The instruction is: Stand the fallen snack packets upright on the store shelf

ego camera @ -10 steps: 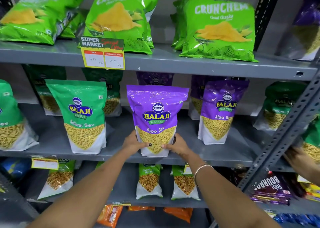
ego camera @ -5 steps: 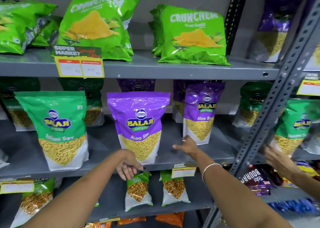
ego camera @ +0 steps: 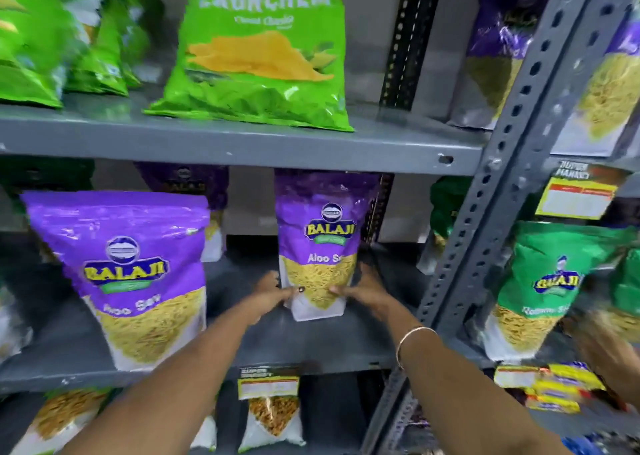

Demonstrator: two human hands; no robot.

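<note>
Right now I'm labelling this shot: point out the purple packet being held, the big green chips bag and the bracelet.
purple packet (ego camera: pixel 320 246): head view, front label.
green chips bag (ego camera: pixel 263 56): head view, printed front.
bracelet (ego camera: pixel 414 333): head view, band on the right wrist.

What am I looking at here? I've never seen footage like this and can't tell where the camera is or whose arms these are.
The camera sits on a person's head and looks forward and down, so the two bare arms reaching in from the bottom are the wearer's own. There is no machine. In front is a grey metal store shelf stocked with snack packets. The left hand and right hand grip the lower sides of a purple packet that stands upright on the middle shelf. A bigger-looking purple packet stands nearer on the left, a light green chips bag leans on the shelf above, and a dark green packet stands in the next bay. The picture is blurred.
</note>
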